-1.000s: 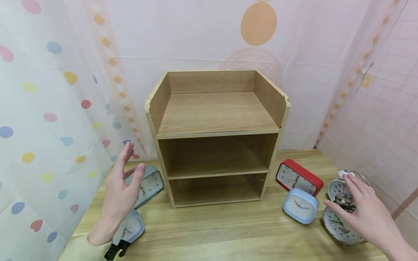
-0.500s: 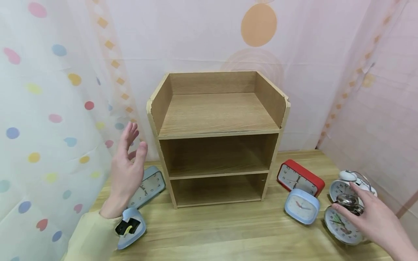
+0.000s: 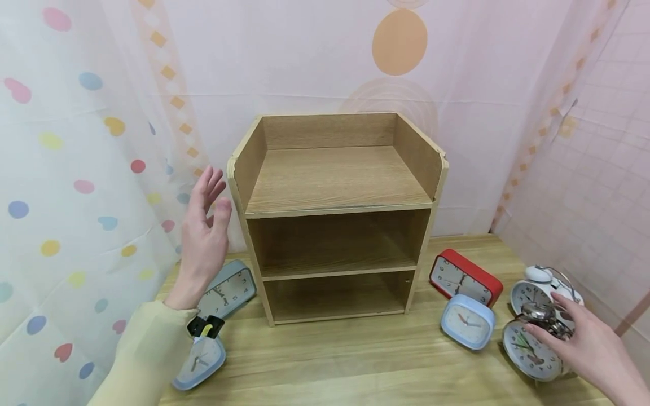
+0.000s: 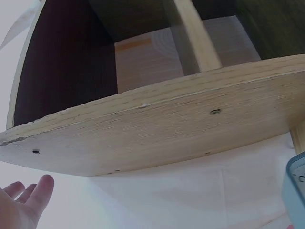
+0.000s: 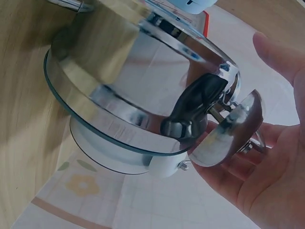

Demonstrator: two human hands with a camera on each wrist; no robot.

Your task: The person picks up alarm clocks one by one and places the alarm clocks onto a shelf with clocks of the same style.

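I see left hand (image 3: 204,239) higher than a second ago, relaxed, holding nothing, beside the tan wooden three-tier shelf (image 3: 337,177). Right hand (image 3: 586,332) lower, at the round silver twin-bell alarm clock (image 3: 530,352) on the pale wooden table (image 3: 330,366); thumb clear, so not yet grasped.

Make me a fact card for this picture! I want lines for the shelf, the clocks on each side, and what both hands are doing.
Shelf: wooden shelf, three levels, on a table
Clocks seen: six
Left side: grey-blue clock, pale blue clock
Right side: red clock, another pale blue clock, white clock, silver clock
Left hand: raised, holding nothing
Right hand: at the silver clock's bells; touching unclear
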